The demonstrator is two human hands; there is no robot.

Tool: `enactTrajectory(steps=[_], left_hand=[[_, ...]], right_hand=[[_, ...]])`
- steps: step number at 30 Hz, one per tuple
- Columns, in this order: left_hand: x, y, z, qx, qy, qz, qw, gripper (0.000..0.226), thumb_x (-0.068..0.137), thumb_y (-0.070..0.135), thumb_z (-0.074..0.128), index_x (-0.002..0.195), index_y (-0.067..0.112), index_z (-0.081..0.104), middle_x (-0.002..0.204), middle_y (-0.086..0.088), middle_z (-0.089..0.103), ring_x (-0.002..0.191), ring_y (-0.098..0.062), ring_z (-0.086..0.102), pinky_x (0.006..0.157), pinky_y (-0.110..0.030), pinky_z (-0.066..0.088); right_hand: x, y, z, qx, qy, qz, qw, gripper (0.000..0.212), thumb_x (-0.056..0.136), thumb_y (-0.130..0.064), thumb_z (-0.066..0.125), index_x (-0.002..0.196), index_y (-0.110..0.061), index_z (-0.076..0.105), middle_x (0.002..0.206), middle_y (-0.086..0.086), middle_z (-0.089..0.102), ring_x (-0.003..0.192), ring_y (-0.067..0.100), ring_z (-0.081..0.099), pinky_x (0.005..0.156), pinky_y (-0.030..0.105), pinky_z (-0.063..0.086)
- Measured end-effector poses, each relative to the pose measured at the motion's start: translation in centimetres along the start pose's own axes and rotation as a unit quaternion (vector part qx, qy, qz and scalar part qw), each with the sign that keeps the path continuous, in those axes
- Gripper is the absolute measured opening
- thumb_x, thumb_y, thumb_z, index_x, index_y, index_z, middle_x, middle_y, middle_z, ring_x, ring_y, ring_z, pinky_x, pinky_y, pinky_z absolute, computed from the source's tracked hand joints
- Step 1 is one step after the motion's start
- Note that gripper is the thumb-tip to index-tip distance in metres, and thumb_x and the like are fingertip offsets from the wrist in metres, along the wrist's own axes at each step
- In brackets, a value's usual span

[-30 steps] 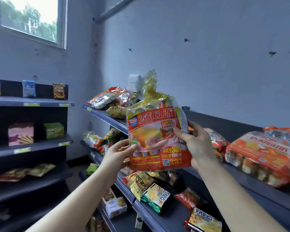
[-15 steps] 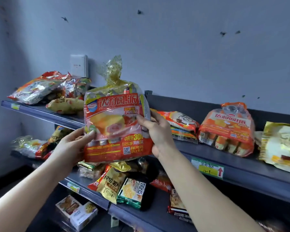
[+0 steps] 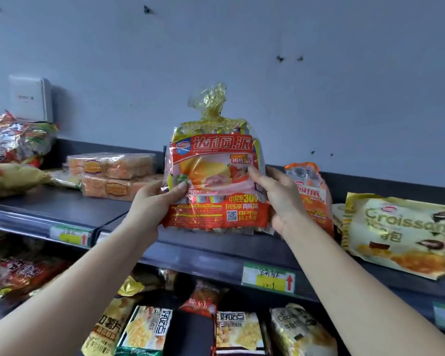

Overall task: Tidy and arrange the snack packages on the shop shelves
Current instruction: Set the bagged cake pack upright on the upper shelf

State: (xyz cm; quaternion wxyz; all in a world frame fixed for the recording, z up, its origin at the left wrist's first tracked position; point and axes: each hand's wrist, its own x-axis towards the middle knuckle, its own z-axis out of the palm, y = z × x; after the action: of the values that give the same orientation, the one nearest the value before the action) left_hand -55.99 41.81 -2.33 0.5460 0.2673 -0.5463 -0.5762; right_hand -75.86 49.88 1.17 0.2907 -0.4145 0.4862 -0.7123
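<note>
Clamped between both grips: a red-and-yellow pie bag [image 3: 213, 181], upright, gathered yellow neck on top, printed face toward the camera. Left grip [image 3: 152, 204] curled round the bag's left edge, thumb [image 3: 181, 187] pressed on the front. Right grip [image 3: 280, 199] wrapped round the right edge, thumb laid across the cake picture. Held over the front part of the top shelf [image 3: 62, 201], bottom edge down at deck level; touching the deck or just above it, cannot tell. Just behind the right grip, a second orange pie bag [image 3: 311, 191], standing near the shelf back and partly hidden. Farther right, a pale croissant bag [image 3: 401, 232], tilted, lower corner hanging past the shelf lip. Left of the held bag, two clear cake packs [image 3: 113, 173] stacked flat; beyond them a heap of foil bags [image 3: 16, 142] at the far left, under a white wall box [image 3: 30, 98]. On the shelf lip below the held bag, a green price tag [image 3: 267, 277] with a red arrow. On the shelf beneath, corn snack packs [image 3: 237, 330] and a yellow chip bag [image 3: 108, 327] side by side.
</note>
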Motion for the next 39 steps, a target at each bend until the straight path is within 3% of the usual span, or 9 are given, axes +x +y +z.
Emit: enactTrajectory(steps=[4,6,8,11,16,20,26,35,39], left_hand=[[2.1,-1.9,4.2,-0.005,-0.039,-0.024,0.999,0.016,0.086,0.013,0.068,0.1,0.007,0.066,0.078,-0.006,0.075,0.064,-0.02,0.072,0.052,-0.027,0.056],[2.7,-3.0,5.9,0.0,-0.063,-0.048,0.997,0.016,0.086,0.012,0.069,0.1,0.007,0.066,0.077,-0.007,0.075,0.064,-0.021,0.072,0.053,-0.029,0.057],[3.2,-4.0,7.4,0.003,-0.08,-0.078,0.994,0.017,0.085,0.011,0.069,0.101,0.006,0.065,0.077,-0.008,0.075,0.063,-0.022,0.072,0.053,-0.03,0.057],[4.1,-4.8,8.6,-0.005,-0.082,-0.116,0.99,0.013,0.086,0.011,0.07,0.095,0.004,0.064,0.073,-0.009,0.074,0.06,-0.022,0.071,0.051,-0.032,0.058],[6.0,-5.0,8.6,-0.012,-0.078,-0.137,0.987,0.012,0.085,0.015,0.071,0.09,0.009,0.062,0.078,-0.01,0.074,0.072,-0.028,0.071,0.063,-0.039,0.059],[7.2,-4.5,8.0,-0.031,-0.095,-0.119,0.988,0.01,0.088,0.012,0.066,0.097,0.008,0.063,0.078,-0.01,0.075,0.067,-0.026,0.072,0.059,-0.038,0.061],[8.6,-3.2,7.4,-0.063,-0.075,-0.079,0.992,0.02,0.092,0.012,0.06,0.11,0.005,0.063,0.103,-0.016,0.07,0.091,-0.032,0.067,0.083,-0.05,0.056],[8.8,-4.0,8.6,-0.017,-0.108,-0.056,0.992,0.018,0.089,0.008,0.063,0.107,0.009,0.059,0.091,-0.005,0.068,0.075,-0.02,0.065,0.082,-0.052,0.052],[8.7,-4.2,9.6,0.039,-0.145,-0.051,0.987,0.031,0.088,0.005,0.065,0.116,0.008,0.052,0.096,-0.006,0.066,0.069,-0.018,0.067,0.057,-0.036,0.055]], right_hand=[[2.4,0.4,-4.9,-0.124,0.153,-0.04,0.98,0.028,0.089,-0.053,0.057,0.081,-0.027,0.064,0.086,-0.004,0.07,0.082,0.015,0.067,0.073,0.036,0.056],[4.1,1.4,-7.9,-0.229,0.228,-0.066,0.944,0.033,0.082,-0.059,0.055,0.094,-0.029,0.064,0.103,-0.003,0.068,0.099,0.021,0.063,0.084,0.043,0.055],[5.2,1.9,-9.9,-0.29,0.247,-0.026,0.924,0.032,0.083,-0.04,0.058,0.111,-0.025,0.059,0.11,0.002,0.065,0.102,0.024,0.061,0.087,0.043,0.053],[6.4,2.4,-11.6,-0.253,0.222,0.068,0.939,0.008,0.089,-0.016,0.058,0.09,-0.014,0.05,0.093,0.006,0.061,0.086,0.022,0.058,0.085,0.035,0.05],[7.0,2.8,-12.7,-0.152,0.188,0.169,0.955,0.038,0.072,-0.008,0.081,0.103,-0.002,0.062,0.097,0.018,0.069,0.09,0.033,0.066,0.081,0.047,0.056],[7.7,2.4,-11.7,-0.152,0.202,0.066,0.965,0.056,0.075,-0.009,0.079,0.124,-0.012,0.053,0.109,0.008,0.066,0.094,0.028,0.066,0.082,0.046,0.056],[8.0,-0.9,-9.0,-0.156,0.112,-0.121,0.974,0.061,0.075,-0.013,0.079,0.124,-0.034,0.049,0.122,-0.005,0.059,0.11,0.02,0.059,0.091,0.048,0.052],[9.2,0.4,-9.8,-0.136,0.143,-0.134,0.971,0.044,0.085,-0.02,0.07,0.125,-0.024,0.053,0.121,-0.002,0.06,0.11,0.018,0.06,0.092,0.048,0.053],[9.6,1.0,-11.4,-0.161,0.14,-0.062,0.975,0.03,0.091,-0.024,0.061,0.12,-0.024,0.055,0.122,0.003,0.063,0.108,0.022,0.063,0.094,0.049,0.052]])
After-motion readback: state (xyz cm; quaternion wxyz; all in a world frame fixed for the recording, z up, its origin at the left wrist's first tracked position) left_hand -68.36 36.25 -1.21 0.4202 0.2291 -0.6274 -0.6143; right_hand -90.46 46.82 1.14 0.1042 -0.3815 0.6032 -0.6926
